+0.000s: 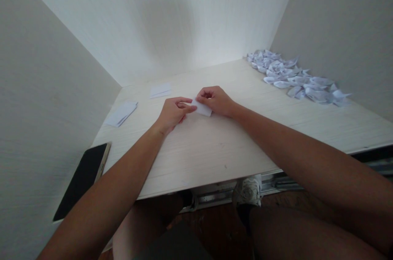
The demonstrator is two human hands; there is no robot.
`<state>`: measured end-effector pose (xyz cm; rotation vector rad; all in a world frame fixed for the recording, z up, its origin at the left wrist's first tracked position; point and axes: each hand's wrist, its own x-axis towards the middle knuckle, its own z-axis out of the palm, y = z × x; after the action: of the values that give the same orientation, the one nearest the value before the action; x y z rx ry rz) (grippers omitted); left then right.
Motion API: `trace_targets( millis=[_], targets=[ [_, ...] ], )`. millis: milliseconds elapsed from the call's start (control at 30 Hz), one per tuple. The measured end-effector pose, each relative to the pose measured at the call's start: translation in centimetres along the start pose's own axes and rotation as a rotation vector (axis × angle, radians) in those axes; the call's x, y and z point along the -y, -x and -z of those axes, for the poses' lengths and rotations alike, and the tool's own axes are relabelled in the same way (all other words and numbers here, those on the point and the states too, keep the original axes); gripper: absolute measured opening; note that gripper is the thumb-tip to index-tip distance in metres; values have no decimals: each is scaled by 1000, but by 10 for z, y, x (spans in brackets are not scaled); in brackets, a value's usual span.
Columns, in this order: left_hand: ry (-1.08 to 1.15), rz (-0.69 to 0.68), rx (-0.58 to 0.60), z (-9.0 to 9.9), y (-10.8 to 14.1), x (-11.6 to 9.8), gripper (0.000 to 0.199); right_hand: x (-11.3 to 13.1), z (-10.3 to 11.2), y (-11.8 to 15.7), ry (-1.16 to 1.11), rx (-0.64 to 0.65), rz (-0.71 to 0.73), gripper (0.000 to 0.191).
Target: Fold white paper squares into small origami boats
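A small white piece of paper (202, 108) is between my hands, just above or on the middle of the pale table. My left hand (175, 113) pinches its left corner between thumb and fingers. From the upper right, my right hand (215, 99) grips the same paper, fingers curled and thumb hidden in part. Whether the paper is folded in layers I cannot tell. Left of my hands lie a stack of white paper pieces (122, 113) and, farther back, a second small stack (160, 90).
Many folded white paper pieces (288, 73) are heaped along the right wall. A dark-screened phone (82, 178) lies at the table's left edge. White walls enclose the table (196, 153) at the back and both sides. My legs and a shoe (248, 190) show below the front edge.
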<state>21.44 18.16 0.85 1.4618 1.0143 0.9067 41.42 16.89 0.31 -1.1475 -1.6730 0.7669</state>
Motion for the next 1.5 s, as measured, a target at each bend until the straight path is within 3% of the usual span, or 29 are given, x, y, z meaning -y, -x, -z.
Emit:
trace_targets(
  millis=[467,633,900,1033,1233,1500],
  targets=[
    [-15,52,30,-1,4,-9,42,-5,-1,-1,-32,-29,20,20],
    [-17,37,83,-3,7,-9,53,1,-3,0,16,-31,65,18],
    [-65,19,123,-4,6,-7,52,13,-10,7,87,-54,141,15],
    [-85,12,119,-2,6,-5,46,13,-8,5,108,-81,150,15],
    [-88,14,120,-2,7,-7,57,13,-7,4,107,-99,154,15],
    [-82,0,135,-4,7,-8,55,12,-9,4,84,-125,134,16]
  ],
)
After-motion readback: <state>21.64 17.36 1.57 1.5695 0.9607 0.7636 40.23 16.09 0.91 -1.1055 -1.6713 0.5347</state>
